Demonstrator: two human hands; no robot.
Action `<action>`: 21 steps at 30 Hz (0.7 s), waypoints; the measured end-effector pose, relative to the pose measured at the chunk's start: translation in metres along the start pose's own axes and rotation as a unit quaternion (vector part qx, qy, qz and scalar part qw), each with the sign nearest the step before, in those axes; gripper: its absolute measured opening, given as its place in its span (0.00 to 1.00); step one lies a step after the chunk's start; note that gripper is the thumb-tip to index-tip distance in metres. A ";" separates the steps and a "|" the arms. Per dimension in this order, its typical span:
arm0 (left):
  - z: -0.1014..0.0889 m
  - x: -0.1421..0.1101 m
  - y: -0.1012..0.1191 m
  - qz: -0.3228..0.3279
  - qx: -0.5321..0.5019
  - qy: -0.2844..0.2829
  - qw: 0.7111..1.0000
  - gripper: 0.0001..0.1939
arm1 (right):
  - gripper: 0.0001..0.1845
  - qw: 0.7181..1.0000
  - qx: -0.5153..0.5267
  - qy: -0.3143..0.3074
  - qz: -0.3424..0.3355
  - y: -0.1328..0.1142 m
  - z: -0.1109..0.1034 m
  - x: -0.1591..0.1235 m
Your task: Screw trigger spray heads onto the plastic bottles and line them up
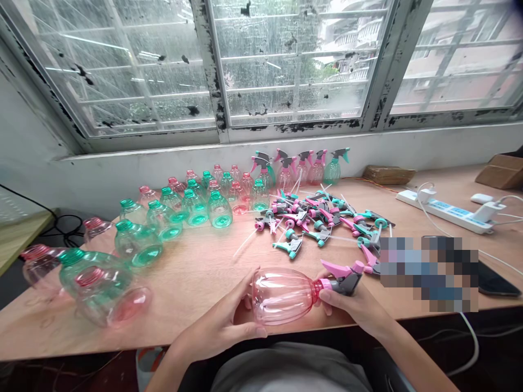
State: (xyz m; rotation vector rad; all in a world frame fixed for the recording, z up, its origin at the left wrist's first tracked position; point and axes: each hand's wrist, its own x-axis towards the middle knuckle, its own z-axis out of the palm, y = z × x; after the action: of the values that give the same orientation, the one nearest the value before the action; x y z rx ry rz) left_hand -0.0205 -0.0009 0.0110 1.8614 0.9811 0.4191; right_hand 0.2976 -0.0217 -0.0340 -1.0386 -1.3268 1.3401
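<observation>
Sprayer head (pixel 345 283) partly behind right hand (pixel 356 306)

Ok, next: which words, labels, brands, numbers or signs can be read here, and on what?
No text is readable.
Held pink spray bottle: no lettering visible.
Loose spray heads: none that can be made out.
White power strip: any marking around its sockets is too small.
Dark flat device: partly pixelated over, nothing legible.

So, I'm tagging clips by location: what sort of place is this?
Probably a small workshop: many open bottles, a heap of loose spray heads and a power strip share one table.
</observation>
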 end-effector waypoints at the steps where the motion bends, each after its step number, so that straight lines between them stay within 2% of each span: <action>1: 0.000 0.000 0.001 0.002 -0.001 -0.002 1.000 0.50 | 0.18 1.000 -0.002 0.001 0.000 -0.001 0.000 0.000; 7: -0.001 -0.001 0.002 0.008 0.006 0.000 1.000 0.51 | 0.18 1.000 -0.001 0.013 -0.011 -0.002 0.001 0.001; 14: -0.001 0.000 0.004 -0.026 0.027 0.005 0.999 0.48 | 0.17 1.000 -0.006 0.024 -0.014 0.000 0.000 0.001; 21: 0.001 -0.001 0.003 -0.004 0.006 0.005 1.000 0.47 | 0.16 1.000 0.000 0.028 -0.007 0.000 -0.001 0.000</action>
State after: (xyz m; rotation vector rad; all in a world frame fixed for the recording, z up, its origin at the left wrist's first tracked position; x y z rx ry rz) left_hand -0.0190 -0.0026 0.0137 1.8665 0.9993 0.4190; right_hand 0.2985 -0.0212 -0.0344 -1.0578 -1.2900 1.2912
